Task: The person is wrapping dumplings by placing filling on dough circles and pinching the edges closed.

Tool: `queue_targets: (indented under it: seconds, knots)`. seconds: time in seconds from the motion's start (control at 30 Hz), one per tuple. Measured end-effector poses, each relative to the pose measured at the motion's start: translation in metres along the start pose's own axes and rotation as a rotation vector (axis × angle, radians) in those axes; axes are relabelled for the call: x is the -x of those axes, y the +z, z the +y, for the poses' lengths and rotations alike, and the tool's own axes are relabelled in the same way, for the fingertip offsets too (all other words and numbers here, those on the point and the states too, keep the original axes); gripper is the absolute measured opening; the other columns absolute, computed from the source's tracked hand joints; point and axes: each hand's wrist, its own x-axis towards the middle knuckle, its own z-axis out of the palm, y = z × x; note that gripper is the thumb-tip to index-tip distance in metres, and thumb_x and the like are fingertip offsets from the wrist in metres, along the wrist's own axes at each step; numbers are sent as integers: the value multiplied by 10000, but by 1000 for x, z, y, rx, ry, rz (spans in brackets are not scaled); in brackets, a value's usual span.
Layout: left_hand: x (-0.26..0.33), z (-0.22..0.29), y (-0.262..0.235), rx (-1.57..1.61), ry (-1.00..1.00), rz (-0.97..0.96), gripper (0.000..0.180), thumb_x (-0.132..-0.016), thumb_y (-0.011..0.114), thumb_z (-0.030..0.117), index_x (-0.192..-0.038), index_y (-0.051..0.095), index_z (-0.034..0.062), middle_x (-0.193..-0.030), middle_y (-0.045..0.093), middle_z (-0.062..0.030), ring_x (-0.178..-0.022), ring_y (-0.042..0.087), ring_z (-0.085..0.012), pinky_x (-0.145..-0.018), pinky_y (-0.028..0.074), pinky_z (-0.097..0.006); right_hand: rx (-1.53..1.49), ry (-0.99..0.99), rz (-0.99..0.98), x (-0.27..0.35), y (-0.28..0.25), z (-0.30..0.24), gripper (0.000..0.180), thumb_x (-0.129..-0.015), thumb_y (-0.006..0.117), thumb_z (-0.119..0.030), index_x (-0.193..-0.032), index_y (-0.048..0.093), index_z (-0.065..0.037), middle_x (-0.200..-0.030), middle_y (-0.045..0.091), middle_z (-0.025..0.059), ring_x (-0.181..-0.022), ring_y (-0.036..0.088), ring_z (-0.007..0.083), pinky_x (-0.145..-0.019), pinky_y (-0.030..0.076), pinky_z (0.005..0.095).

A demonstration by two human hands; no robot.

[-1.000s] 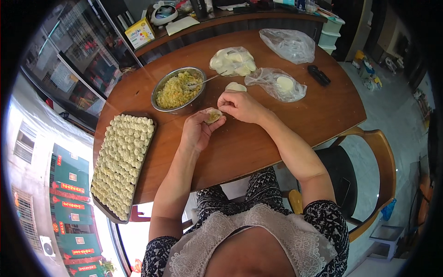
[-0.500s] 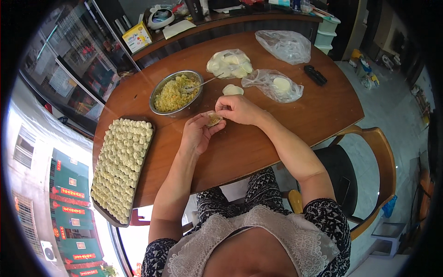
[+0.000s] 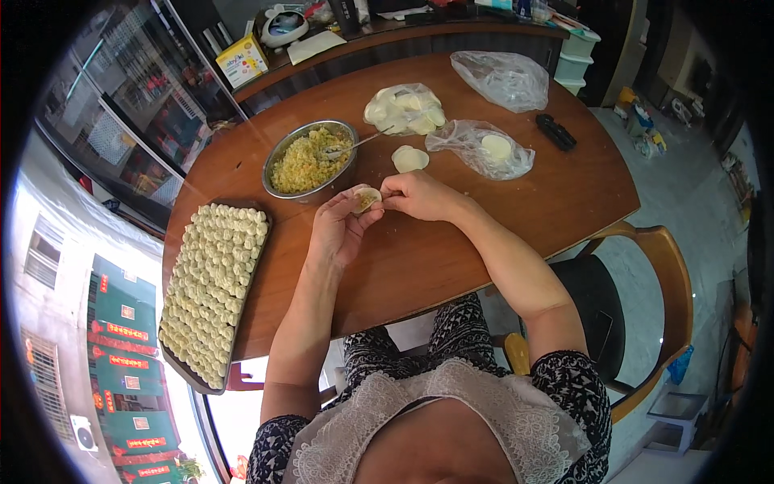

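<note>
A round dumpling wrapper (image 3: 368, 199) with a little filling on it rests in my left hand (image 3: 342, 229), held by the thumb and fingers. Pinched fingers of my right hand (image 3: 419, 195) grip the wrapper's right edge. Just beyond my hands stands a metal bowl (image 3: 267, 179) of yellow chopped filling (image 3: 302, 165), with a spoon (image 3: 355, 146) leaning in it. Two or so loose wrappers (image 3: 409, 159) lie on the table past my right hand. To the left, a dark tray (image 3: 245, 300) carries many rows of shaped dumplings (image 3: 211, 282).
A brown wooden table (image 3: 419, 266) is under my hands. Farther back lie a pile of wrappers on plastic (image 3: 403, 109), a clear bag with wrappers (image 3: 484, 161), another clear bag (image 3: 504, 81) and a black object (image 3: 556, 132). A wooden chair (image 3: 669, 266) stands at right.
My left hand has tilted the wrapper so its filled face shows more. Both hands have shifted slightly, with the right fingers now at the wrapper's right edge.
</note>
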Motion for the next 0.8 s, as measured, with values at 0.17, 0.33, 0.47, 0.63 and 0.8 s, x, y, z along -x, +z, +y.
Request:
queue_targets:
  seconds: [0.17, 0.33, 0.47, 0.63, 0.8]
  knots:
    - [-1, -3, -2, -31, -7, -13, 219, -974, 492, 23, -1136, 566, -105, -1040, 658, -184, -857, 694, -252, -762, 610, -349, -65, -36, 39, 0, 0, 1, 160, -883, 659, -131, -973, 672, 1, -864, 704, 138, -798, 665, 235, -718, 514, 357]
    - [1, -4, 1, -69, -9, 12, 220, -972, 485, 16, -1138, 569, -101, -1026, 663, -186, -861, 694, -254, -761, 608, -351, -85, -38, 49, 0, 1, 3, 177, -878, 660, -146, -969, 674, 5, -872, 710, 161, -807, 681, 266, -718, 519, 370]
    - [-2, -3, 3, -69, 0, -11, 227, -957, 482, -1, -1141, 570, -100, -1027, 665, -184, -857, 695, -258, -765, 607, -350, -53, -34, 45, 0, 0, 8, 180, -876, 665, -161, -967, 675, -6, -871, 709, 165, -812, 683, 278, -722, 519, 375]
    - [-3, -4, -4, -79, -5, 21, 248, -955, 493, 12, -1163, 564, -103, -1052, 663, -181, -864, 694, -251, -774, 607, -339, 0, -38, 51, -1, 1, 7, 176, -865, 669, -167, -956, 673, -16, -875, 709, 171, -827, 686, 308, -732, 521, 397]
    - [-4, -5, -2, -93, -7, 38, 240, -961, 486, 13, -1160, 564, -97, -1035, 666, -188, -850, 697, -263, -762, 610, -353, 42, -20, 64, 1, 0, 5, 168, -882, 646, -175, -959, 669, -28, -890, 710, 171, -851, 683, 340, -753, 523, 426]
